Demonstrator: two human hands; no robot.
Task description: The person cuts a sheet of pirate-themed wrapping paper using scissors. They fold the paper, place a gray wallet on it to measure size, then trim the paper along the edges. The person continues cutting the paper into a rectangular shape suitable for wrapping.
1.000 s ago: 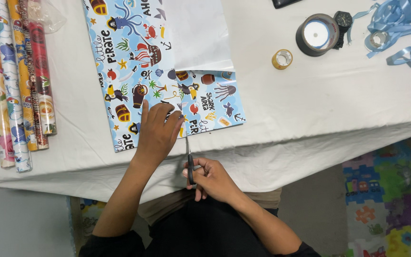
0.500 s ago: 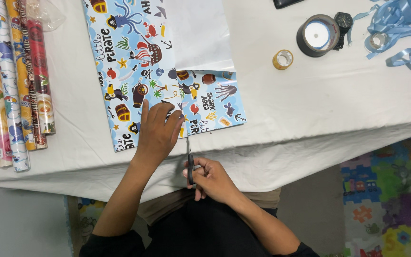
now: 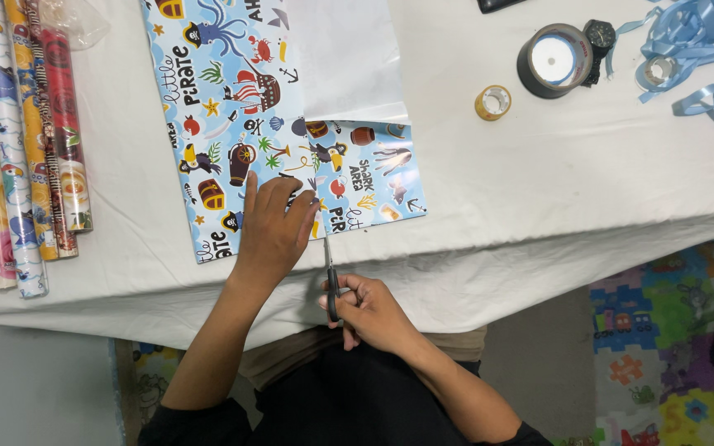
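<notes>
A sheet of blue wrapping paper (image 3: 225,99) with cartoon sea pictures lies on the white table, part of it folded over to show its white back (image 3: 345,58). My left hand (image 3: 273,227) rests flat on the paper's near edge, fingers spread. My right hand (image 3: 369,310) grips a pair of black-handled scissors (image 3: 330,268). The blades point away from me and meet the paper's near edge just right of my left hand.
Several wrapping paper rolls (image 3: 22,140) lie at the left. A small tape roll (image 3: 493,102), a large ribbon spool (image 3: 555,60), a black watch (image 3: 598,37) and loose blue ribbon (image 3: 700,49) sit at the far right. A colourful puzzle mat (image 3: 671,347) covers the floor.
The scissors have shifted slightly forward to the paper's edge. My left hand stays pressed on the sheet.
</notes>
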